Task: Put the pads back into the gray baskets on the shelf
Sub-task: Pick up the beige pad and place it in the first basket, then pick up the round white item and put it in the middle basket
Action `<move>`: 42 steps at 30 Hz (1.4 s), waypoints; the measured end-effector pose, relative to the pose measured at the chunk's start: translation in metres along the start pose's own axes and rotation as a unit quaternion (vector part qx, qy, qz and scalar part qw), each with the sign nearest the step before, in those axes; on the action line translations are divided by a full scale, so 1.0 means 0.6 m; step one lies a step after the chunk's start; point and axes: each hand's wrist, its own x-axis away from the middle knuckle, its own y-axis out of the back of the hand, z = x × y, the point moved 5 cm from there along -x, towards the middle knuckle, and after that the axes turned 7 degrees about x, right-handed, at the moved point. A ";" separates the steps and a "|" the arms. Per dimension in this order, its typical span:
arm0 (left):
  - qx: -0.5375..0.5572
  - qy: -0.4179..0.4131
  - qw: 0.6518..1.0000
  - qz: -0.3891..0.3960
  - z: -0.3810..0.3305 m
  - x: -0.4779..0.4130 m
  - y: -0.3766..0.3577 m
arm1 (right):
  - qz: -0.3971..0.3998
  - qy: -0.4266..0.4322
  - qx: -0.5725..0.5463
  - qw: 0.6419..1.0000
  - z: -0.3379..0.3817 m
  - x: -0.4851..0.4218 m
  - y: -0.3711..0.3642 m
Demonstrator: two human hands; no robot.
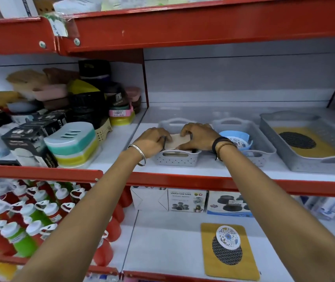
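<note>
Both hands hold a beige pad [177, 140] over the small gray basket [175, 158] at the left of the middle shelf. My left hand [152, 139] grips its left edge and my right hand [200, 136] grips its right edge. A second small gray basket [264, 148] to the right holds blue and white round pads [236, 140]. A large gray basket [305, 159] at the far right holds a yellow pad [284, 133] with a black mesh oval pad [296, 140] on it. On the lower shelf lies a yellow pad [229, 267] bearing a black oval pad [226, 254] and a white round patterned pad [227, 238].
Soap dishes and boxes [60, 127] crowd the shelf section to the left. A red shelf edge [203, 182] runs below the baskets. Boxed vibration pads [187, 200] stand at the back of the lower shelf, and bottles [30, 216] fill the lower left.
</note>
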 end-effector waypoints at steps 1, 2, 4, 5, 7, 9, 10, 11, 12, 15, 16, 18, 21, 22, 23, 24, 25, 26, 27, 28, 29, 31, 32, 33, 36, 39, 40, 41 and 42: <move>-0.008 -0.003 1.000 0.010 0.000 -0.001 -0.003 | 0.008 -0.002 0.008 1.000 -0.001 -0.001 -0.002; -0.013 -0.006 1.000 0.013 0.000 -0.002 -0.005 | 0.017 -0.003 0.010 1.000 -0.002 -0.001 -0.002; -0.028 -0.005 1.000 0.011 0.001 -0.004 -0.005 | 0.024 -0.004 -0.001 1.000 -0.006 -0.001 -0.002; -0.036 -0.003 0.999 0.010 0.000 -0.006 -0.004 | 0.018 0.000 -0.003 1.000 -0.007 -0.002 -0.001; -0.046 -0.005 0.999 0.012 -0.002 -0.008 -0.005 | 0.003 0.010 0.008 1.000 -0.007 -0.003 0.003; -0.058 -0.012 0.998 -0.002 -0.003 -0.006 -0.002 | -0.033 0.019 0.017 0.999 -0.008 0.001 0.010; -0.064 -0.024 0.997 -0.030 -0.007 -0.003 0.002 | -0.069 0.023 0.004 0.997 -0.010 0.006 0.016; -0.063 -0.043 0.995 -0.071 -0.013 0.003 0.009 | -0.116 0.026 -0.025 0.993 -0.011 0.016 0.027; -0.049 -0.066 0.990 -0.114 -0.025 0.013 0.016 | -0.175 0.034 -0.065 0.982 -0.011 0.033 0.041; 0.017 -0.152 0.961 -0.229 -0.084 0.062 0.017 | -0.357 0.070 -0.151 0.919 -0.003 0.124 0.077; 0.041 -0.177 0.950 -0.253 -0.105 0.085 0.007 | -0.406 0.073 -0.155 0.898 -0.002 0.159 0.081; 0.076 -0.228 0.934 -0.264 -0.145 0.136 -0.036 | -0.462 0.077 -0.154 0.870 -0.006 0.228 0.073; 0.085 -0.285 0.927 -0.226 -0.171 0.198 -0.133 | -0.467 0.080 -0.143 0.869 -0.031 0.305 0.030; 0.096 -0.287 0.929 -0.211 -0.169 0.213 -0.167 | -0.459 0.074 -0.145 0.873 -0.043 0.324 0.012; 0.112 -0.276 0.934 -0.197 -0.165 0.222 -0.199 | -0.445 0.063 -0.157 0.879 -0.056 0.339 -0.006; 0.129 -0.252 0.942 -0.183 -0.159 0.230 -0.235 | -0.424 0.045 -0.174 0.888 -0.075 0.356 -0.027; 0.139 -0.219 0.951 -0.168 -0.150 0.236 -0.266 | -0.402 0.025 -0.187 0.896 -0.091 0.368 -0.049; 0.144 -0.184 0.961 -0.150 -0.141 0.243 -0.300 | -0.378 0.006 -0.195 0.905 -0.108 0.381 -0.075; 0.144 -0.150 0.970 -0.127 -0.132 0.245 -0.329 | -0.346 -0.013 -0.203 0.916 -0.125 0.389 -0.104; 0.145 -0.117 0.977 -0.100 -0.126 0.249 -0.363 | -0.308 -0.035 -0.208 0.928 -0.145 0.399 -0.139; 0.143 -0.091 0.983 -0.074 -0.120 0.250 -0.390 | -0.269 -0.055 -0.209 0.939 -0.163 0.404 -0.174; 0.134 -0.059 0.989 -0.029 -0.110 0.257 -0.440 | -0.190 -0.096 -0.201 0.956 -0.195 0.415 -0.242; 0.125 -0.045 0.991 -0.012 -0.103 0.259 -0.462 | -0.152 -0.120 -0.193 0.962 -0.210 0.415 -0.272; 0.116 -0.026 0.993 0.008 -0.094 0.262 -0.487 | -0.110 -0.147 -0.182 0.966 -0.224 0.415 -0.303; 0.078 0.027 0.994 0.067 -0.067 0.269 -0.553 | 0.011 -0.220 -0.129 0.967 -0.257 0.404 -0.384; 0.024 0.098 0.989 0.110 -0.048 0.262 -0.603 | 0.078 -0.234 -0.095 0.965 -0.272 0.384 -0.451; 0.014 0.122 0.985 0.122 -0.042 0.260 -0.616 | 0.089 -0.229 -0.094 0.965 -0.272 0.379 -0.467; 0.007 0.140 0.981 0.131 -0.036 0.259 -0.629 | 0.097 -0.221 -0.092 0.966 -0.272 0.373 -0.480; 0.004 0.154 0.978 0.138 -0.031 0.260 -0.642 | 0.103 -0.211 -0.090 0.968 -0.272 0.369 -0.492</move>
